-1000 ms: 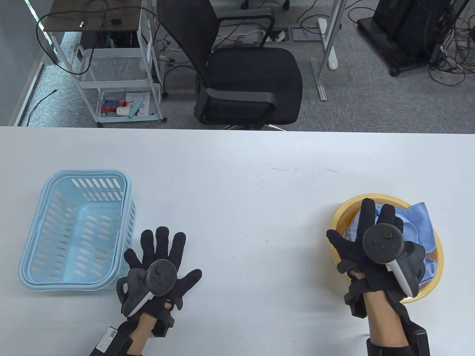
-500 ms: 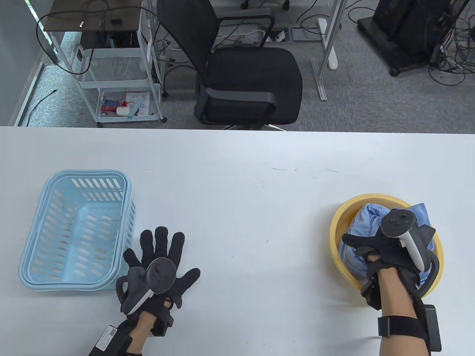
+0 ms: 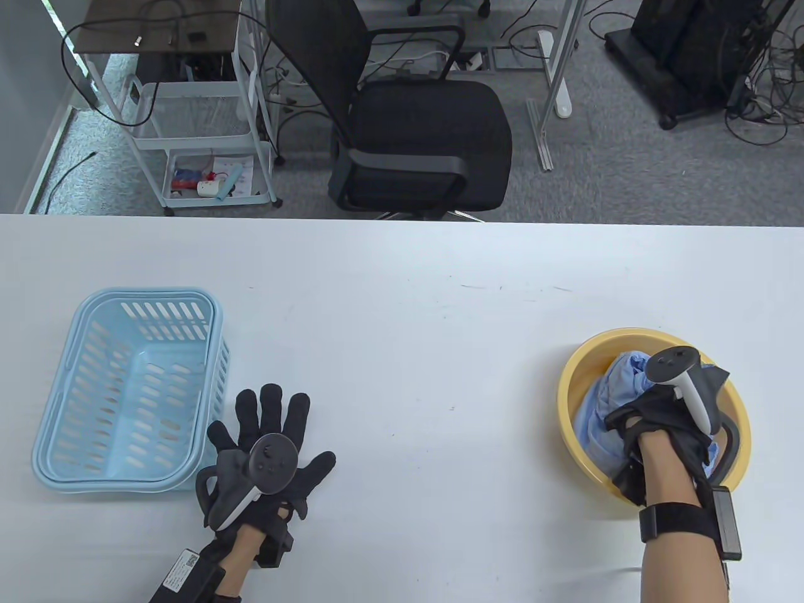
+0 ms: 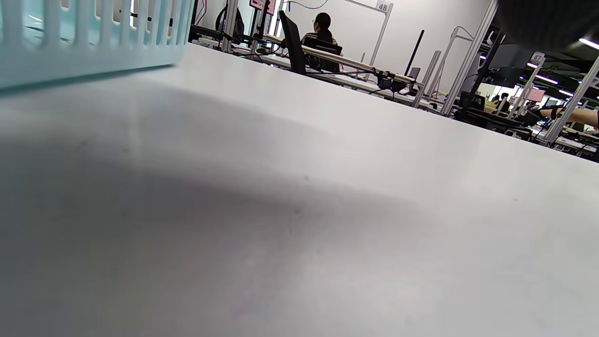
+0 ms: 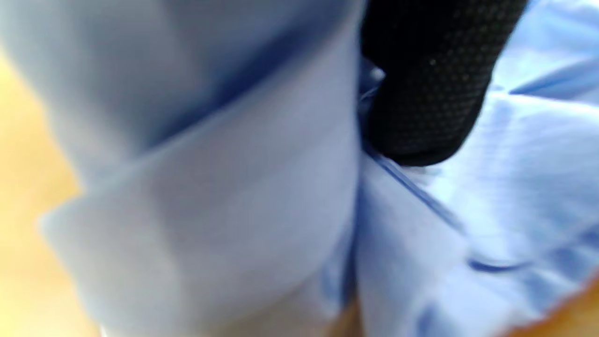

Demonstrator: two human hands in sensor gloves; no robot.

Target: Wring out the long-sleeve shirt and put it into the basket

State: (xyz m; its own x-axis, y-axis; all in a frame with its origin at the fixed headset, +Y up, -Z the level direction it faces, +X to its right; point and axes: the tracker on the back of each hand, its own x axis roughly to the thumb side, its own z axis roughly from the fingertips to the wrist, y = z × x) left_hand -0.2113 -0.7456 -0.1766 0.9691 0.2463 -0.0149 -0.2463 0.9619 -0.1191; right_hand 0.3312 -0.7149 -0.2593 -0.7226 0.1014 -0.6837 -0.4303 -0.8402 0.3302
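Note:
The light blue long-sleeve shirt [image 3: 604, 402] lies bunched inside a yellow basin [image 3: 567, 384] at the right of the table view. My right hand [image 3: 644, 405] reaches down into the basin and grips the shirt, its fingers hidden under the tracker. In the right wrist view a black gloved finger [image 5: 428, 84] digs into folds of the shirt [image 5: 224, 187], with the yellow basin [image 5: 23, 196] at the left edge. The empty light blue slatted basket [image 3: 151, 295] stands at the left. Beside its near right corner my left hand [image 3: 273, 421] lies flat on the table, fingers spread.
The white table [image 3: 402, 326] stretches between basket and basin. A black office chair [image 3: 414, 138] and a white trolley [image 3: 188, 125] stand beyond the far edge. The left wrist view shows the basket wall [image 4: 93, 42] at top left, low over the table surface [image 4: 299, 210].
My right hand has dropped from open above the basin into it and closed on the shirt. The cloth that hung over the rim is now drawn inside. The left hand has not moved.

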